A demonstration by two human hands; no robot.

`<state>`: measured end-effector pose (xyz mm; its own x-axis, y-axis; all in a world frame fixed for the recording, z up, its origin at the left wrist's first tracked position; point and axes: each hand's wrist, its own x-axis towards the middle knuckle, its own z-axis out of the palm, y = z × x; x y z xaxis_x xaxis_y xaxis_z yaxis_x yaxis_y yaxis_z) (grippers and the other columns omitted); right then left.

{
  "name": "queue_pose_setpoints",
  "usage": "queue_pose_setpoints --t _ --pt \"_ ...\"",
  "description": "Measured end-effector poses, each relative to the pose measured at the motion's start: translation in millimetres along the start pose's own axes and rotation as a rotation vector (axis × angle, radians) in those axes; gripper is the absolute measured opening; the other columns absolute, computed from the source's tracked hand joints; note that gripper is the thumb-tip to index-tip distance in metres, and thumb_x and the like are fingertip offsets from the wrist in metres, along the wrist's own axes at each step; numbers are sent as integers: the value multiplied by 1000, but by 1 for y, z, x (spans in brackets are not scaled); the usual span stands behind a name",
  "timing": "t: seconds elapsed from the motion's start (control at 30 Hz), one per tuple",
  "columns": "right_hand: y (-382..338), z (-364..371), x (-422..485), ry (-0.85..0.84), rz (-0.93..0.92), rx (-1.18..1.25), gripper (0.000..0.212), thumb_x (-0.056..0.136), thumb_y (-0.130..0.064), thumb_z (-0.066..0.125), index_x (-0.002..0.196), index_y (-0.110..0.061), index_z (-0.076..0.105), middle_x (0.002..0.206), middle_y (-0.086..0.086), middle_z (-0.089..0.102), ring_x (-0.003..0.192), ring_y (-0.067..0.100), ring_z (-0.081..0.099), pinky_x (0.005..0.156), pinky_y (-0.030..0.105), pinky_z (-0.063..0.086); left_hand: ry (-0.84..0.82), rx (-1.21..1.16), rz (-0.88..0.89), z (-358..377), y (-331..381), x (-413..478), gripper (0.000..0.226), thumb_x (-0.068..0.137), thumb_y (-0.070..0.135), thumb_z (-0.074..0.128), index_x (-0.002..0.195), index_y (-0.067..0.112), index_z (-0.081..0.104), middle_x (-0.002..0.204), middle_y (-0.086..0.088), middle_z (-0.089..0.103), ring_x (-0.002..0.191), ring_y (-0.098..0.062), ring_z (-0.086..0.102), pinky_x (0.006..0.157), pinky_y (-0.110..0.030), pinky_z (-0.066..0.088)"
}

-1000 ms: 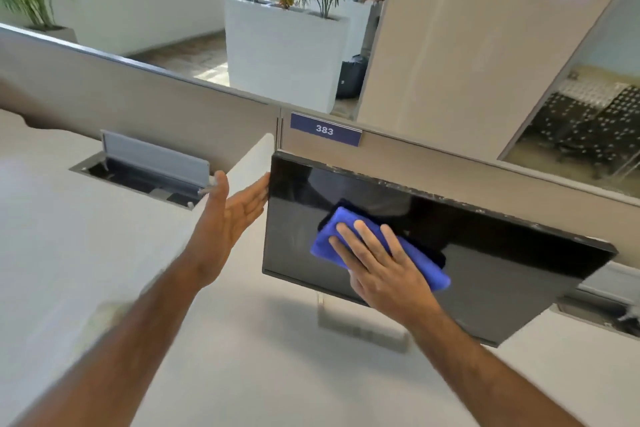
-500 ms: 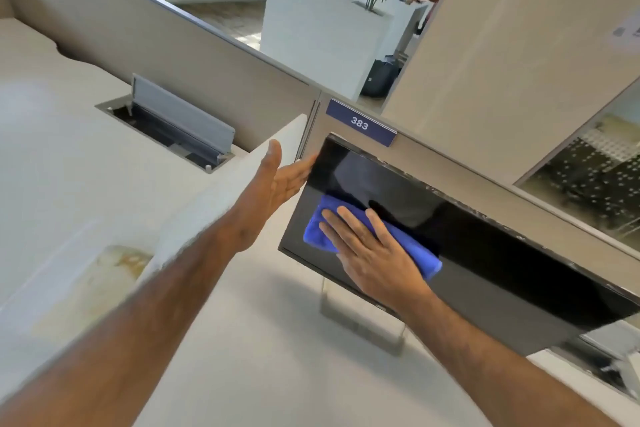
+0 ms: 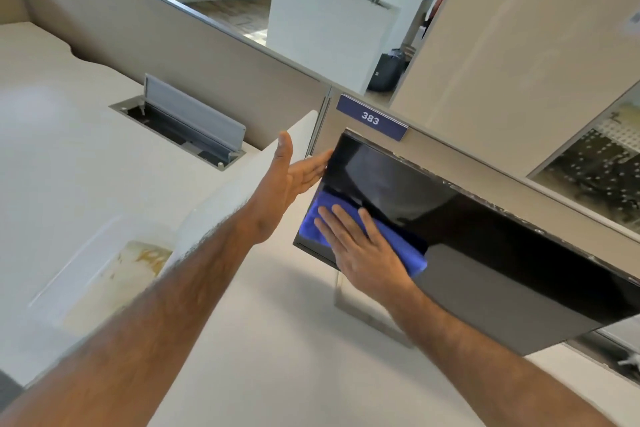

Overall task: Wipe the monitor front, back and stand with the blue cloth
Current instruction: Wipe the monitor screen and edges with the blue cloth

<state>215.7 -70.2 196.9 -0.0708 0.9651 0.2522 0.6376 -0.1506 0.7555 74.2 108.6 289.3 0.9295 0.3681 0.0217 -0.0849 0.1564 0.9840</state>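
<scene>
1 monitor | 1 blue cloth | 2 hands — right hand pressing cloth

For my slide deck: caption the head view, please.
Right hand presses a blue cloth on the monitor screen while the left hand touches its side edge.

Desk: off-white top, meets a beige partition along its far edge. Grey stand sits flat on the desk near the far edge, right of centre. Low white divider crosses the top from front to far edge. Left of it, by the far edge, a recessed cable hatch with its grey lid raised. Yellowish patch nearer the front, possibly a stain; view blurred.
</scene>
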Motion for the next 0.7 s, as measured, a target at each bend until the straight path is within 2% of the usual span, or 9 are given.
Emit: queue_pose_setpoints --t 0.07,0.17,0.27,0.37,0.43,0.57,0.7 --pt "-17 12 -13 -65 -64 -31 78 100 -32 45 163 -8 7 171 13 1 158 32 3 127 52 7 13 29 -13 0 -1 0 98 79 83 1 154 35 41 164 8 38 151 -14 35 130 -48 6" --pt "-29 20 -20 -124 -107 -87 79 99 -33 45 163 -9 5 171 12 -3 158 31 -3 127 52 0 28 57 -23 0 -2 1 94 87 81 -4 157 35 37 165 9 34 153 -15 31 129 -53 3" --pt "-17 9 -4 -73 -55 -88 76 99 -25 42 163 -7 4 171 13 -2 158 33 -1 126 55 -3 14 41 -31 1 -2 1 90 92 75 -6 159 31 36 165 7 35 153 -15 32 129 -45 5" --pt "7 -10 25 46 146 -9 70 101 -23 42 162 -8 12 171 12 7 157 31 7 126 55 1 14 5 -40 -1 -4 3 83 100 64 -10 159 27 35 164 3 38 151 -18 36 128 -43 12" --pt "10 -13 33 76 188 10 67 103 -29 40 162 -8 16 170 11 13 157 30 13 125 55 1 30 -9 -60 -1 -4 3 83 100 61 -11 160 24 33 165 1 37 151 -20 36 128 -43 13" --pt "-10 -1 26 70 121 6 70 105 -37 41 162 -6 16 170 11 14 156 30 14 126 53 11 41 29 -32 3 -3 4 82 100 61 -12 158 28 37 163 4 39 151 -17 36 129 -47 12" --pt "-35 14 27 67 58 21 70 104 -38 39 162 -7 16 170 8 15 156 25 17 125 45 24 73 31 -33 8 -2 2 81 101 58 -13 158 27 36 165 5 36 152 -15 34 127 -38 13"
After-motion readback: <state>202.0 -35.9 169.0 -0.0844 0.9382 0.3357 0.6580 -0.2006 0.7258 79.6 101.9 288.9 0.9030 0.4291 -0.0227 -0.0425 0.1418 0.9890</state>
